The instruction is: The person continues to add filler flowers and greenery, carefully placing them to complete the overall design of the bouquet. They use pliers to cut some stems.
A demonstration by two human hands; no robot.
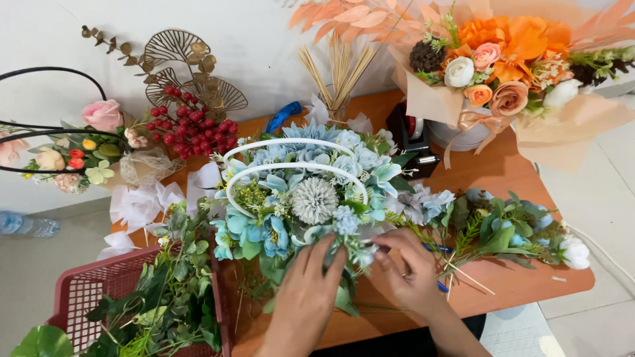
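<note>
At the table's near middle, the blue flower basket looks light, soft and easily crushed, best gripped by its stiff white handles, while the left hand presses open-fingered into its near blooms and the right hand pinches a stem.

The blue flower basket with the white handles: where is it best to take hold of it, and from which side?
Probably by the two white handles, coming from above. They arch clear over the blue flower basket, while blooms and leaves cover its sides, so a side grip would likely crush them. The left hand and right hand are at its near edge, among the flowers.
</note>
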